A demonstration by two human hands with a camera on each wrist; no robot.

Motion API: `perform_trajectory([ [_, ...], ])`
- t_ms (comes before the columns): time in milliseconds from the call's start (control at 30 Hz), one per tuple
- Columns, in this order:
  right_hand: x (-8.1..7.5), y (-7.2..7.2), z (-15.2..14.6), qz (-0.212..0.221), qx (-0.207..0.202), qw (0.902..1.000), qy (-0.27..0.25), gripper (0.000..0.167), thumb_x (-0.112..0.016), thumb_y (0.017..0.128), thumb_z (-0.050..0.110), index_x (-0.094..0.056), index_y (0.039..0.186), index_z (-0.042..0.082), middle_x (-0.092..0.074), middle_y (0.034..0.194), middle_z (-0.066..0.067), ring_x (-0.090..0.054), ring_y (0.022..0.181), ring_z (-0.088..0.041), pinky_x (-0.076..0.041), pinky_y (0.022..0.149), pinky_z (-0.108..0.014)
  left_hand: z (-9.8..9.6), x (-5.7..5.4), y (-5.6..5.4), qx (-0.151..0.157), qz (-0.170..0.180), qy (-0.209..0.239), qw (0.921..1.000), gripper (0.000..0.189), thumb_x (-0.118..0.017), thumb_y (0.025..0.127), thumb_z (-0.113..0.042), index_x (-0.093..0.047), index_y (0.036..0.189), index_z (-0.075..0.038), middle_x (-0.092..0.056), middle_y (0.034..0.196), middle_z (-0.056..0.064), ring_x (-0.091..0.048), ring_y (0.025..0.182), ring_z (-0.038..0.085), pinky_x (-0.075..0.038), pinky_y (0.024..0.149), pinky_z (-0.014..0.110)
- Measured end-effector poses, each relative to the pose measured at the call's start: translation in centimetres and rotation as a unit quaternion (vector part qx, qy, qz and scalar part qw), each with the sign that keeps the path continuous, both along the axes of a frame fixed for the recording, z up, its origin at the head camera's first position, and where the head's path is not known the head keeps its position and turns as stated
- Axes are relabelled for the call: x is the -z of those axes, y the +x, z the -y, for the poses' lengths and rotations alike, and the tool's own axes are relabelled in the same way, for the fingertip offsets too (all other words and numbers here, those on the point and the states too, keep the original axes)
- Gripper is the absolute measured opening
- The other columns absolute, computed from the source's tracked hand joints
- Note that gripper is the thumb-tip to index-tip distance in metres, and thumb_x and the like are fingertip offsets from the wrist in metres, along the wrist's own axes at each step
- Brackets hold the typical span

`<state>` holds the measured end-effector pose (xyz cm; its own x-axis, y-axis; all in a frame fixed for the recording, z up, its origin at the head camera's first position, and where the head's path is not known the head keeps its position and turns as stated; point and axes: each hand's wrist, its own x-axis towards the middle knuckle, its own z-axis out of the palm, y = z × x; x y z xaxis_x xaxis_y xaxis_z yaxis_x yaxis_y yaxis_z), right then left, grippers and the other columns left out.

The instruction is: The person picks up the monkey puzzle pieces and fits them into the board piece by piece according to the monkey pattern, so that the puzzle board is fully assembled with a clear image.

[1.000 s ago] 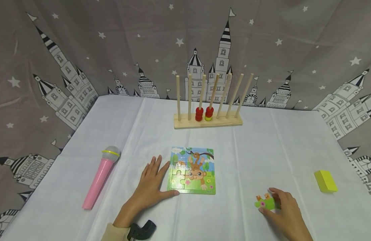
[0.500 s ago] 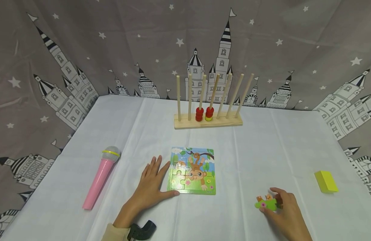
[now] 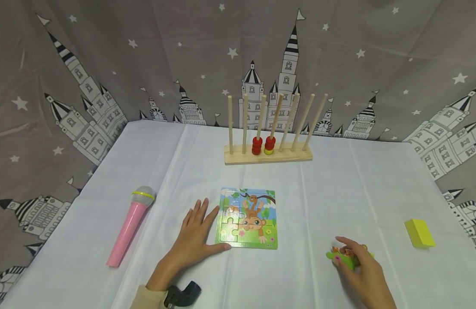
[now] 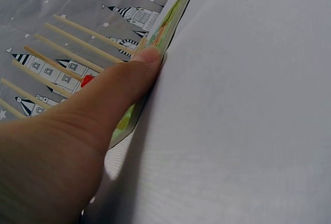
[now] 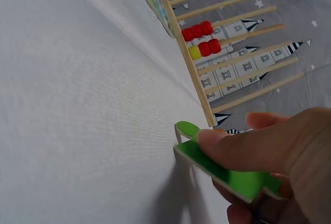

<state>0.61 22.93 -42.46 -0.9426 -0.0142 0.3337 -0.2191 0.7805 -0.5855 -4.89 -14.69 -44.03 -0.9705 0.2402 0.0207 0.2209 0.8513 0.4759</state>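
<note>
A square jigsaw puzzle (image 3: 253,227) with a monkey picture lies in the middle of the white table. My left hand (image 3: 193,240) rests spread at its left side, the thumb tip touching the puzzle's near left corner and the forefinger at its left edge. Over to the right, my right hand (image 3: 363,268) pinches a green puzzle piece (image 3: 347,260) with a pink flower and some orange on it. In the right wrist view the thumb presses on the piece's green face (image 5: 243,180), which is tilted off the cloth. Fingers hide part of it; I cannot tell if it is one piece or several.
A pink toy microphone (image 3: 125,234) lies at the left. At the back stands a wooden peg rack (image 3: 268,159) with red beads (image 3: 256,146) and one yellow. A yellow block (image 3: 419,234) sits far right. Castle-print cloth (image 3: 207,43) hangs behind the table.
My right hand's forefinger has shifted left over the puzzle piece, and the piece has turned, with orange showing behind the fingers. The left hand and the puzzle stay put.
</note>
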Motion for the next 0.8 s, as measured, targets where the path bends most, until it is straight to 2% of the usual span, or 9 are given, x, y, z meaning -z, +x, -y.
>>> perform_trajectory([
  [100,0.3,-0.1,0.2,-0.038,-0.038,0.998,-0.032,0.047,-0.074,0.061,-0.01,-0.065,0.102,0.011,-0.064,0.082,0.003,-0.049,0.079,0.013,-0.025,0.089,-0.002,0.0,0.0,0.0,0.0,-0.001,0.002,1.0,0.1,-0.066,0.064,-0.065,-0.033,0.141,-0.01,-0.013,0.152,0.017,-0.004,0.141,0.036,-0.006,0.112,0.053],
  [200,0.4,-0.3,0.3,-0.062,-0.069,0.995,-0.037,0.041,-0.074,0.06,-0.012,-0.067,0.093,0.01,-0.065,0.084,0.004,-0.052,0.08,0.014,-0.029,0.086,-0.002,0.0,0.0,0.0,0.0,0.001,0.003,1.0,0.1,-0.066,0.064,-0.065,-0.033,0.141,-0.01,-0.012,0.152,0.017,-0.003,0.141,0.036,-0.005,0.112,0.053],
  [300,0.5,-0.5,0.5,-0.076,-0.092,0.9923,-0.036,0.038,-0.074,0.058,-0.012,-0.068,0.089,0.009,-0.067,0.083,0.003,-0.054,0.08,0.013,-0.027,0.081,-0.006,0.0,-0.1,0.0,-0.001,0.003,0.004,1.0,0.1,-0.066,0.064,-0.064,-0.033,0.141,-0.01,-0.012,0.152,0.017,-0.003,0.141,0.036,-0.005,0.112,0.053],
  [433,0.6,-0.6,1.0,-0.074,-0.099,0.9915,-0.039,0.037,-0.075,0.059,-0.01,-0.069,0.088,0.01,-0.068,0.084,0.003,-0.056,0.082,0.013,-0.029,0.081,-0.003,0.0,-0.2,0.0,-0.001,0.005,0.005,1.0,0.1,-0.067,0.064,-0.064,-0.034,0.14,-0.009,-0.012,0.152,0.017,-0.003,0.141,0.036,-0.006,0.111,0.054],
  [533,0.8,-0.7,1.6,-0.065,-0.1,0.9913,-0.055,0.034,-0.075,0.061,-0.009,-0.069,0.089,0.011,-0.068,0.085,0.003,-0.057,0.083,0.011,-0.038,0.078,0.0,0.0,-0.2,0.1,-0.001,0.006,0.006,1.0,0.1,-0.067,0.064,-0.064,-0.033,0.14,-0.009,-0.012,0.152,0.017,-0.003,0.141,0.036,-0.005,0.112,0.054],
  [633,0.9,-0.8,2.4,-0.05,-0.096,0.9916,-0.069,0.032,-0.075,0.063,-0.006,-0.07,0.089,0.012,-0.068,0.085,0.004,-0.058,0.082,0.009,-0.039,0.077,0.0,0.0,-0.2,0.1,-0.001,0.006,0.006,1.0,0.1,-0.067,0.064,-0.064,-0.033,0.141,-0.009,-0.012,0.152,0.017,-0.003,0.141,0.036,-0.005,0.112,0.053],
  [800,0.8,-1.1,3.9,-0.034,-0.097,0.993,-0.058,0.028,-0.077,0.065,0.0,-0.07,0.087,0.017,-0.068,0.086,0.009,-0.061,0.082,0.003,-0.038,0.075,-0.002,-0.1,-0.2,0.1,-0.004,0.008,0.007,0.9999,0.1,-0.067,0.064,-0.063,-0.033,0.14,-0.01,-0.012,0.152,0.016,-0.003,0.141,0.035,-0.005,0.112,0.053],
])
